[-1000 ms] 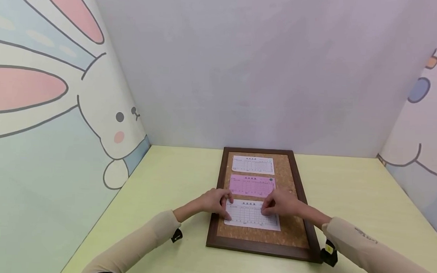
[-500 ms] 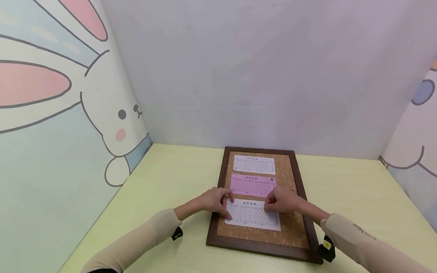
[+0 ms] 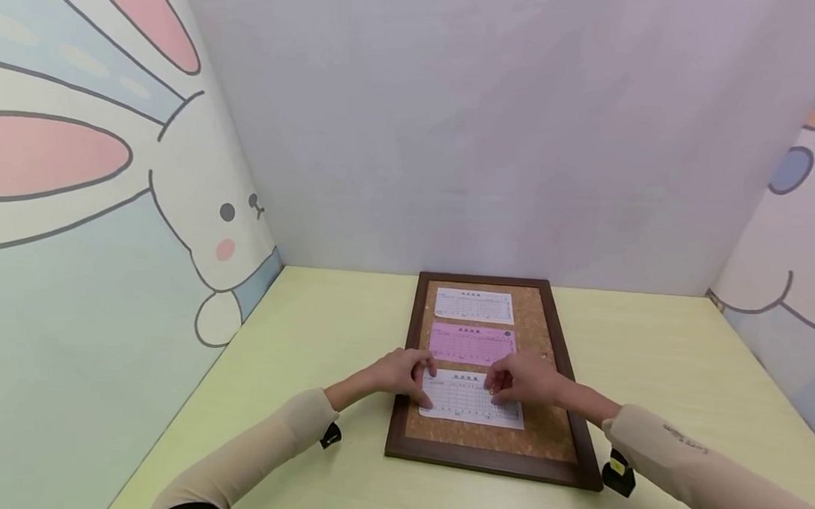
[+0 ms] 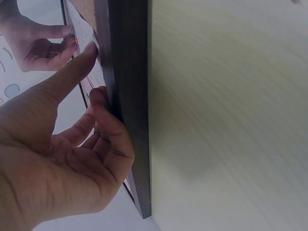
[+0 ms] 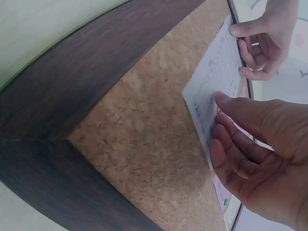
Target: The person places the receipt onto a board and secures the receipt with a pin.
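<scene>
A framed cork board (image 3: 546, 431) lies on the table with three printed form slips in a column. My left hand (image 3: 401, 374) rests at the left edge of the lowest white slip (image 3: 459, 403), its thumb and index fingertip touching the paper with a gap between them. Over that slip's right part, my right hand (image 3: 527, 378) pinches a small orange pushpin (image 5: 220, 110) between thumb and index finger. The pin's tip is hidden; whether it enters the cork I cannot tell. Above lie a pink slip (image 3: 468, 345) with a green pin (image 3: 508, 334) and another white slip (image 3: 473, 307).
The board's dark wooden frame (image 3: 488, 462) forms a raised border around the cork. Pale yellow-green tabletop (image 3: 653, 368) extends on both sides. A grey wall (image 3: 486, 137) stands behind, and a rabbit mural (image 3: 180, 202) covers the left wall.
My right fingers shift slightly around the pin on the lowest slip; the pin showed half a second ago beside the fingertips. My left hand holds its place. The slips stay put.
</scene>
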Demonstrator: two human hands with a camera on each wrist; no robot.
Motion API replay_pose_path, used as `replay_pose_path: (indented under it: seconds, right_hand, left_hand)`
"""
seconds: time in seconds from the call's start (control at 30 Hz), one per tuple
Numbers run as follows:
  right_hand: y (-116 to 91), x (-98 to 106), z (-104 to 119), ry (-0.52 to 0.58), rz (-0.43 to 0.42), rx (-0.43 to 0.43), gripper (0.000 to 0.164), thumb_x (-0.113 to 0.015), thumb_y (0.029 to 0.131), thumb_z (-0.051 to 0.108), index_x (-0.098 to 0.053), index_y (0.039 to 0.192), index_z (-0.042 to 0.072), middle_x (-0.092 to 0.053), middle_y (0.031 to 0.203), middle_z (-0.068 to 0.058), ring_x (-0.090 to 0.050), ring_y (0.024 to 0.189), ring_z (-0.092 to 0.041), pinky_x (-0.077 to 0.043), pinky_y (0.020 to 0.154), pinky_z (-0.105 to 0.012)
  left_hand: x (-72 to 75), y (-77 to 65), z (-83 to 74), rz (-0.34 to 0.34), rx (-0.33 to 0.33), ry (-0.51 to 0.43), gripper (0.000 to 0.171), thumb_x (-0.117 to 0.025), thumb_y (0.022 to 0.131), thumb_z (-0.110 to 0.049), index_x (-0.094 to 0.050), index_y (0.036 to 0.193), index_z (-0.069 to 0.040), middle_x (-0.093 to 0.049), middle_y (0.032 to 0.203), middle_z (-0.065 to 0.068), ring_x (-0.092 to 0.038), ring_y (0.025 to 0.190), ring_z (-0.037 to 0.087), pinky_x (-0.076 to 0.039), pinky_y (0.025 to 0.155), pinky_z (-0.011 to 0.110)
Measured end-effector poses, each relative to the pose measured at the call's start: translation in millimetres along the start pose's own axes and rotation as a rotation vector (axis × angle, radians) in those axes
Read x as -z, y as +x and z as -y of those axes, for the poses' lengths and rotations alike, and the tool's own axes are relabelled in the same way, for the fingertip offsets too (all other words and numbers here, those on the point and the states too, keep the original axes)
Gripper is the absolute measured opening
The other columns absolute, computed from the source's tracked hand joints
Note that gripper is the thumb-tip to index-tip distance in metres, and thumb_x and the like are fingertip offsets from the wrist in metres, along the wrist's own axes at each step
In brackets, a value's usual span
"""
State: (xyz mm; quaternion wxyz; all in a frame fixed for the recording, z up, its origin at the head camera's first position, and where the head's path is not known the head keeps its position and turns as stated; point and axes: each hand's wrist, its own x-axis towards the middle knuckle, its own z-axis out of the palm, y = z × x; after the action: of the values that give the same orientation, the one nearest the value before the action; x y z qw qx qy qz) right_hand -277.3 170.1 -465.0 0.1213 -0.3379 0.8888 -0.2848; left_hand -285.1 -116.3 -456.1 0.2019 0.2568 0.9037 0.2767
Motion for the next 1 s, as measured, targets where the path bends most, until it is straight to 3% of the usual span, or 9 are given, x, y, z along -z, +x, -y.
replay_pose_path:
  seconds: [0.37,0.7,1.0]
  right_hand:
    - [1.8,-4.0,0.3,-0.046,-0.052,-0.012,0.004,-0.083,0.085,0.012,-0.08,0.084,0.01,-0.071,0.078,0.008,-0.054,0.067,-0.002,-0.047,0.061,-0.018]
    - [2.8,1.7,3.7,-0.092,-0.017,0.03,0.005,-0.078,0.089,0.007,-0.08,0.087,0.011,-0.07,0.077,0.007,-0.053,0.066,-0.002,-0.046,0.06,-0.018]
    - [3.1,3.0,6.4,-0.027,0.071,-0.043,0.01,-0.075,0.092,0.011,-0.077,0.082,0.01,-0.062,0.07,0.007,-0.05,0.062,-0.003,-0.04,0.056,-0.019]
  left_hand:
    - [-1.2,-1.3,-0.3,-0.009,-0.011,-0.012,0.041,-0.092,0.075,-0.013,-0.064,0.104,-0.005,-0.059,0.067,-0.003,-0.049,0.058,0.007,-0.034,0.055,0.02]
    - [0.0,-0.4,-1.0,-0.018,0.01,0.01,0.042,-0.093,0.075,-0.016,-0.064,0.104,-0.008,-0.059,0.066,-0.005,-0.049,0.058,0.005,-0.035,0.055,0.019]
    - [-0.8,0.5,-2.4,-0.011,0.018,0.012,0.041,-0.093,0.074,-0.016,-0.065,0.103,-0.009,-0.058,0.066,-0.006,-0.049,0.058,0.005,-0.034,0.055,0.02]
